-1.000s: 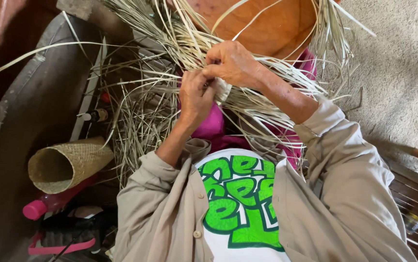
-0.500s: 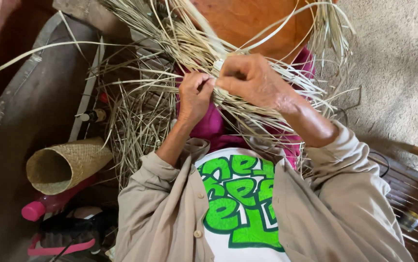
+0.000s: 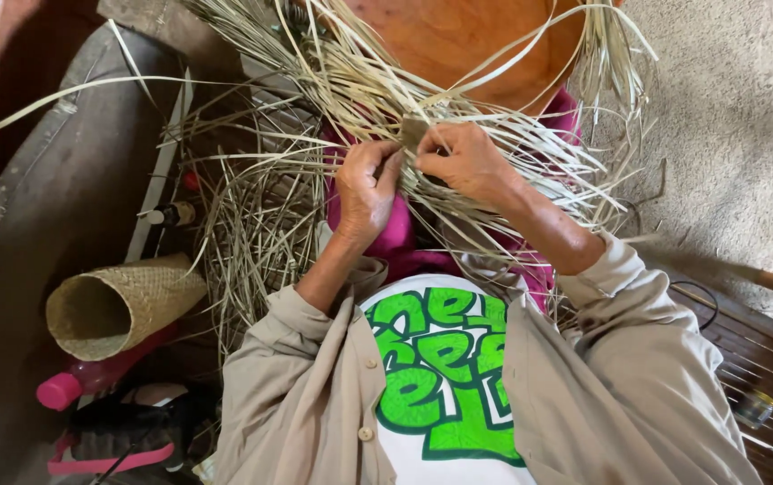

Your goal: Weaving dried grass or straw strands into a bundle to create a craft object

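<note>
**Two hands plaiting pale straw strips over a lap**

The person's left hand (image 3: 367, 190) and right hand (image 3: 460, 162) sit close together, almost touching, both pinched shut on thin, flat straw strips (image 3: 351, 85) at the point where the strands cross. The left hand's fingers curl around a few strips from below; the right hand's thumb and fingertips press a small woven patch (image 3: 415, 132) between the two hands. That patch, held just above the lap, appears to be the start of a weave, and loose strips fan out from it in every direction, up, left and right.

Judged from this, the work is at an early plaiting stage: a strand is being held in place at the woven edge. The next move would call for keeping the patch clamped with one hand while the other picks a single loose strip and threads it across.

Beneath the strips lies bright pink cloth (image 3: 395, 238), and beyond them an orange curved surface (image 3: 458, 40). To the person's left, a finished woven cone-shaped basket (image 3: 117, 305) lies on its side, its opening facing the viewer, with a pink bottle (image 3: 77, 384) just beside it. The person wears a beige shirt (image 3: 638, 386) open over a white top with green lettering.
</note>
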